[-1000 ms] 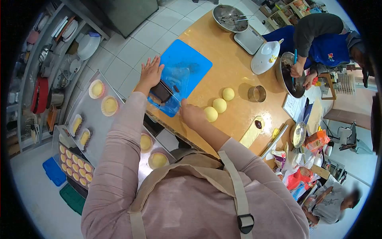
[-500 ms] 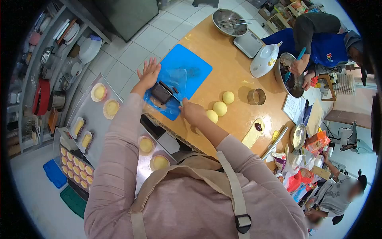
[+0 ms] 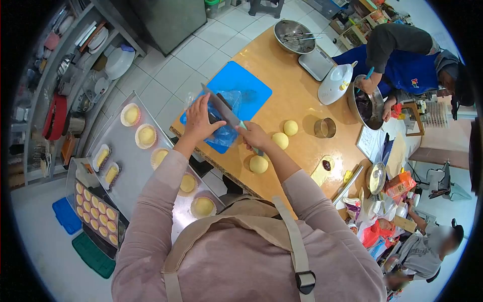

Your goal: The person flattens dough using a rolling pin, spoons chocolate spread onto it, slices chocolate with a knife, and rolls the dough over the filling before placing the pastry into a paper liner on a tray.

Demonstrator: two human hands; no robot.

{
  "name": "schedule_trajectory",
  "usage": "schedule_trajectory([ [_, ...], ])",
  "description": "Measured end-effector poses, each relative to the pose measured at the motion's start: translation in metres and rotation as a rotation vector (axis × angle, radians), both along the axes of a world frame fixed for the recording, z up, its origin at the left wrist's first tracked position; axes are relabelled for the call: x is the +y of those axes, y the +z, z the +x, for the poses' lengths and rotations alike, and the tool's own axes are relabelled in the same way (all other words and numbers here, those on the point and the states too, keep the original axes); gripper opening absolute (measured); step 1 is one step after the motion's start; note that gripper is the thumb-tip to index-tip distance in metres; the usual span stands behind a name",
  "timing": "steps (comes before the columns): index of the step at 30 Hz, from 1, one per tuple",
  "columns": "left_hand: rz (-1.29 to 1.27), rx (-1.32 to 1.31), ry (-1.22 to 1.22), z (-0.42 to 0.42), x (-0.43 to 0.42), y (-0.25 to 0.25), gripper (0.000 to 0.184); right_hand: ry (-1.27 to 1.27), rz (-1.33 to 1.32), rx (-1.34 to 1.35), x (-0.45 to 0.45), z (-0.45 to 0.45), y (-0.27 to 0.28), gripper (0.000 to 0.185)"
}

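My right hand (image 3: 254, 136) is closed around the handle of a kitchen knife (image 3: 220, 106), whose wide blade lies slantwise over the blue cutting board (image 3: 256, 91). My left hand (image 3: 200, 122) grips a dark brown block (image 3: 212, 118), with fingers on its far side and thumb on the near side. Most of the block is hidden by the hand and blade. A dark strip (image 3: 225, 100) shows just beyond the blade. Crumpled clear plastic (image 3: 234, 98) is spread under them on the board. Right of my right hand sit three pale yellow dough balls (image 3: 258, 164).
A metal ring (image 3: 325, 128), a flattened dough piece (image 3: 322, 172) with dark filling, a white mixer (image 3: 335, 83) and a steel bowl (image 3: 294, 37) are on the table. A co-worker stirs another bowl (image 3: 366, 103). At left, a tray (image 3: 126, 166) holds pastry cups.
My left hand, spread open before, has come down onto the block. The knife has turned, its broad side now showing across the board. The view has shifted slightly.
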State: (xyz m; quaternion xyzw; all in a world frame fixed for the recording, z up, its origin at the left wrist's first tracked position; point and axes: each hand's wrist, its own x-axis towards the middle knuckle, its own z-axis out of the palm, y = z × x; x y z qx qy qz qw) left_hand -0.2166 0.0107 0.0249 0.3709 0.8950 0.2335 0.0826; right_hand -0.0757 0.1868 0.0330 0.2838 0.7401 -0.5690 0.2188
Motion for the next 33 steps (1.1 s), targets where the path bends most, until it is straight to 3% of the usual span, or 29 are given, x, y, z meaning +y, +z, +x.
schedule_trajectory([
  [1,-0.031,0.002,-0.011,0.0,0.0,0.0,0.107,-0.011,-0.005,-0.004,0.003,0.0,0.0,0.04],
  [4,0.144,0.1,-0.032,-0.002,0.005,0.006,0.091,0.105,0.316,0.131,0.008,0.002,-0.006,0.04],
  [7,0.087,0.235,-0.258,-0.01,0.013,0.014,0.075,0.159,0.502,0.198,0.008,0.003,-0.007,0.043],
  [10,0.044,0.304,-0.336,-0.012,0.019,0.011,0.063,0.135,0.511,0.156,0.005,0.001,0.003,0.044],
  [22,-0.07,0.303,-0.407,-0.019,0.03,0.006,0.069,0.219,0.637,0.053,0.001,0.0,0.006,0.042],
  [33,-0.185,0.24,-0.401,-0.016,0.037,0.012,0.074,0.155,0.579,0.178,0.002,0.002,-0.013,0.043],
])
